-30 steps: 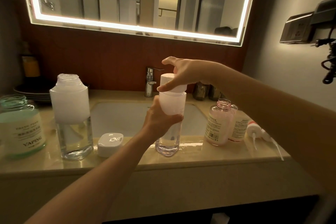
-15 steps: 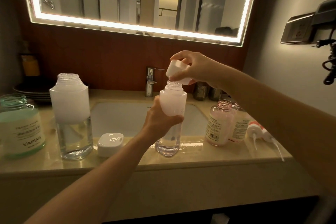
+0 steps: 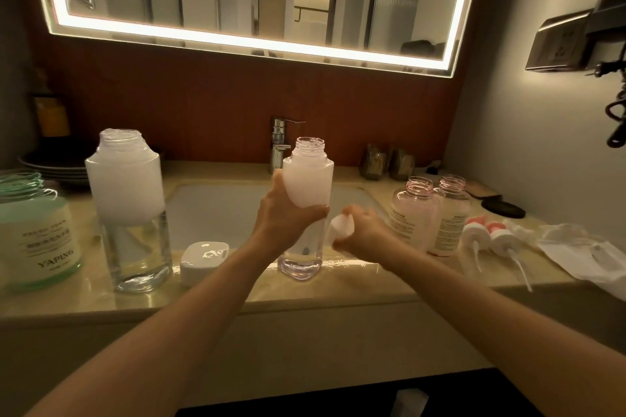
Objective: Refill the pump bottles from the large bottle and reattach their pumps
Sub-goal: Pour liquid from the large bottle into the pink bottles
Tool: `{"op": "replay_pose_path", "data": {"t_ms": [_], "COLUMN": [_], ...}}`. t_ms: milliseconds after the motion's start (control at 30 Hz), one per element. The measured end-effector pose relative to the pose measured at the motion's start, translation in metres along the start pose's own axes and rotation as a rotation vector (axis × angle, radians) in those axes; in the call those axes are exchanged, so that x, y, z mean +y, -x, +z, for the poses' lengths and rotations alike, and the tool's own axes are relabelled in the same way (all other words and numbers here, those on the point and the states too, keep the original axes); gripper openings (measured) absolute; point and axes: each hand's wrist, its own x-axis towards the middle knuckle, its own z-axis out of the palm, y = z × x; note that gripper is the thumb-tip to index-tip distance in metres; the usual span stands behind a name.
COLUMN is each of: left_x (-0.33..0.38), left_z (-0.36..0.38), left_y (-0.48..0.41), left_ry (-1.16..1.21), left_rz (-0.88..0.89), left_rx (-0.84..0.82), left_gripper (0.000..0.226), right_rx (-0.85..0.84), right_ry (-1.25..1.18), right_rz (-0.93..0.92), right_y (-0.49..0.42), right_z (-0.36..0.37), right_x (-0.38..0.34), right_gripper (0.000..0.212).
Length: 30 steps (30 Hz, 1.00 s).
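My left hand (image 3: 283, 213) grips a tall clear bottle (image 3: 306, 179) with a frosted white upper part; it stands on the counter edge with its threaded neck uncovered. Just right of the bottle's base, my right hand (image 3: 362, 234) holds its white cap (image 3: 338, 228) low over the counter. Two small pink bottles (image 3: 415, 213) (image 3: 452, 213) stand uncapped to the right. Beside them lie two white pumps (image 3: 476, 235) (image 3: 504, 240) with long tubes. A larger bottle (image 3: 130, 200), also uncapped, stands at the left with a white square cap (image 3: 203, 256) near it.
A green-tinted jar (image 3: 35, 230) labelled YAPING stands at the far left. The sink basin (image 3: 216, 210) and tap (image 3: 279, 142) lie behind the bottles. Crumpled plastic wrap (image 3: 586, 252) and a dark lid (image 3: 503, 208) lie at the right. Plates (image 3: 50, 162) are stacked at back left.
My right hand lifted the white cap off the held bottle and carried it down to the counter at the right of the bottle. The left hand kept its grip.
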Motion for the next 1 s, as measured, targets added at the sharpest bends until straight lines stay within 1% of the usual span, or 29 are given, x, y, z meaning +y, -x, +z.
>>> {"op": "replay_pose_path", "data": {"t_ms": [100, 267, 400, 467, 600, 667, 700, 767, 833, 933, 1000], "left_x": [0.0, 0.0, -0.001, -0.001, 0.001, 0.003, 0.004, 0.008, 0.014, 0.022, 0.027], "left_z": [0.002, 0.003, 0.004, 0.005, 0.008, 0.011, 0.012, 0.017, 0.022, 0.032, 0.041], "left_y": [0.001, 0.002, 0.002, 0.003, 0.003, 0.0, -0.002, -0.008, -0.014, -0.025, -0.031], "left_ry": [-0.01, -0.011, -0.012, -0.008, -0.019, -0.068, -0.092, -0.128, -0.151, -0.219, -0.271], "left_rz": [0.006, 0.01, 0.019, 0.023, 0.028, 0.066, 0.092, 0.128, 0.145, 0.195, 0.216], "left_rx": [0.013, 0.018, 0.023, 0.034, 0.06, 0.039, 0.029, 0.029, 0.033, 0.005, -0.013], "left_gripper": [0.079, 0.079, 0.078, 0.077, 0.074, 0.076, 0.075, 0.072, 0.071, 0.075, 0.075], "right_rx": [-0.07, -0.066, -0.087, 0.017, 0.498, 0.68, 0.747, 0.828, 0.863, 0.847, 0.795], "right_ry": [0.044, 0.095, 0.121, 0.068, -0.151, -0.215, -0.236, -0.28, -0.314, -0.297, -0.262], "right_rz": [0.015, -0.016, -0.026, -0.063, -0.219, -0.216, -0.185, -0.082, 0.001, 0.086, 0.124], "right_y": [0.002, 0.005, 0.008, 0.013, 0.024, 0.025, 0.024, 0.022, 0.018, 0.01, 0.004], "right_z": [0.015, 0.021, 0.017, 0.013, 0.002, -0.009, -0.015, -0.025, -0.032, -0.036, -0.038], "right_x": [0.01, 0.015, 0.019, 0.021, 0.03, 0.037, 0.042, 0.052, 0.063, 0.072, 0.075], "right_gripper": [0.066, 0.066, 0.078, 0.073, 0.037, 0.027, 0.026, 0.032, 0.046, 0.064, 0.071]}}
